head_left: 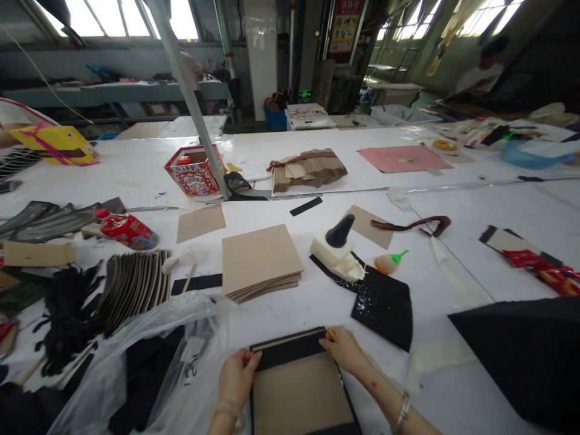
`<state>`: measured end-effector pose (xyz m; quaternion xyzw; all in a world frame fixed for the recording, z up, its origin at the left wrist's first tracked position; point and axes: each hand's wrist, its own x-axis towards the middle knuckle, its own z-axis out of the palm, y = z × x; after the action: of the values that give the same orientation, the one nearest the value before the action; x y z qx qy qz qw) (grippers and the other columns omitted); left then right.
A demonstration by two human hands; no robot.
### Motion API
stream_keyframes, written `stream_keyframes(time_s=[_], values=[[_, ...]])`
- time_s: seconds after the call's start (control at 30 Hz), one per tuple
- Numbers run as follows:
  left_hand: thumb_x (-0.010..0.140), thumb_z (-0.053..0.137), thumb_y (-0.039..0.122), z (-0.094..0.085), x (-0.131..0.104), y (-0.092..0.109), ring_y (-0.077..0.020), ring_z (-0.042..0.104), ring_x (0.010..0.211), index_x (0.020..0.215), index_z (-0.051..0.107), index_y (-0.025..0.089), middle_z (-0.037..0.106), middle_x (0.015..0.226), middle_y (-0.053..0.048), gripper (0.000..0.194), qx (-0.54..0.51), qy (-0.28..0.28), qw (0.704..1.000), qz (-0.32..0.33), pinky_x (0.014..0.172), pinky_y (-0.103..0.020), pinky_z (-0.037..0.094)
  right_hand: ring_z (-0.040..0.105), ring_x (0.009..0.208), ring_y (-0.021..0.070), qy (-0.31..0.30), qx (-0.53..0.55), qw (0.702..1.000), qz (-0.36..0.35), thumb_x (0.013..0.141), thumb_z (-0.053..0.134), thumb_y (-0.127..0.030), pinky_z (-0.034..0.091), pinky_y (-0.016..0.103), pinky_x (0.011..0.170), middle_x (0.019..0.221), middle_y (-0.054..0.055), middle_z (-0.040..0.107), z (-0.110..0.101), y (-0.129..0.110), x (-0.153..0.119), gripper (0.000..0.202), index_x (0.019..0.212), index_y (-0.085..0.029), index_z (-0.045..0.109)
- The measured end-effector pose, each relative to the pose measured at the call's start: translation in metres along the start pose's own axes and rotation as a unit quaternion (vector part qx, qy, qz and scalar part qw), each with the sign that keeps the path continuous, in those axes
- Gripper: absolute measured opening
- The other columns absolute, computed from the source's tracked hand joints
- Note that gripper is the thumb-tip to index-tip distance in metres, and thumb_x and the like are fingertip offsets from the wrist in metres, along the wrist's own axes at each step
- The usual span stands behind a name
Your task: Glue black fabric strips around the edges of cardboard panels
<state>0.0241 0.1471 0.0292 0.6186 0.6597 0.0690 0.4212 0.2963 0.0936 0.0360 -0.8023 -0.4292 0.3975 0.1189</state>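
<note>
In front of me lies a beige cardboard panel point(294, 393) with black material folded over its edges and a wide black strip point(290, 356) across its far end. My left hand point(238, 377) pinches the panel's far left corner, thumb and fingers together. At the far right corner is my right hand point(348, 353), its fingers closed around a small yellow thing point(332, 335) whose kind I cannot make out. Beyond the panel sits a stack of beige boards point(260, 260). To its right a white glue bottle with a black cone top point(333, 248) rests partly on black fabric point(385, 302).
A clear plastic bag point(199, 314) with black material spreads at left, near curved dark strips point(131, 284) and a red bottle point(127, 229). An orange bottle with a green tip point(387, 262) stands right. Black sheet point(525, 356) lies nearby; a metal post point(194, 103) rises beyond.
</note>
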Motion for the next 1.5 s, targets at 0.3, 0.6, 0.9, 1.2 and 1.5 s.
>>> stream_keyframes(time_s=[0.3, 0.6, 0.9, 1.2, 1.5], values=[[0.078, 0.043, 0.05, 0.004, 0.01, -0.008, -0.0175, 0.055, 0.061, 0.059, 0.055, 0.02, 0.056, 0.053, 0.001, 0.037, 0.009, 0.002, 1.0, -0.019, 0.06, -0.027, 0.037, 0.051, 0.06, 0.0136, -0.004, -0.016, 1.0, 0.024, 0.074, 0.057, -0.023, 0.03, 0.024, 0.056, 0.058, -0.001, 0.056, 0.009, 0.005, 0.008, 0.019, 0.057, -0.018, 0.052], [0.078, 0.043, 0.051, 0.007, 0.012, -0.01, -0.0162, 0.052, 0.058, 0.057, 0.052, 0.021, 0.053, 0.052, 0.002, 0.038, 0.019, 0.009, 0.999, -0.024, 0.059, -0.026, 0.035, 0.054, 0.063, 0.0148, 0.002, -0.041, 0.999, 0.032, 0.075, 0.056, -0.024, 0.03, 0.025, 0.056, 0.064, 0.002, 0.062, 0.01, 0.002, 0.009, 0.016, 0.061, -0.017, 0.058], [0.081, 0.045, 0.047, 0.006, 0.01, -0.007, -0.0169, 0.056, 0.061, 0.063, 0.052, 0.021, 0.058, 0.057, 0.001, 0.032, 0.05, 0.024, 0.998, -0.021, 0.062, -0.027, 0.039, 0.062, 0.072, 0.0192, 0.012, -0.097, 0.995, 0.017, 0.078, 0.054, -0.027, 0.033, 0.026, 0.057, 0.073, 0.006, 0.068, 0.006, -0.006, 0.004, 0.014, 0.07, -0.018, 0.062], [0.088, 0.038, 0.032, 0.011, 0.007, -0.008, -0.0234, 0.046, 0.123, 0.123, 0.051, 0.021, 0.052, 0.133, -0.009, 0.038, 0.132, 0.115, 0.959, 0.222, 0.102, -0.044, 0.041, 0.063, 0.085, 0.0205, 0.068, -0.197, 0.975, -0.074, 0.088, 0.041, -0.022, 0.04, 0.029, 0.066, 0.115, 0.006, 0.057, -0.004, -0.019, -0.012, 0.026, 0.112, -0.023, 0.052], [0.088, 0.037, 0.029, 0.014, 0.0, -0.01, -0.0238, 0.052, 0.117, 0.123, 0.054, 0.018, 0.059, 0.125, -0.009, 0.04, 0.179, 0.012, 0.959, 0.218, 0.103, -0.044, 0.042, 0.065, 0.088, 0.0208, 0.021, -0.235, 0.965, -0.118, 0.089, 0.038, -0.015, 0.045, 0.028, 0.068, 0.123, 0.007, 0.056, 0.007, -0.015, -0.015, 0.034, 0.117, -0.023, 0.055]])
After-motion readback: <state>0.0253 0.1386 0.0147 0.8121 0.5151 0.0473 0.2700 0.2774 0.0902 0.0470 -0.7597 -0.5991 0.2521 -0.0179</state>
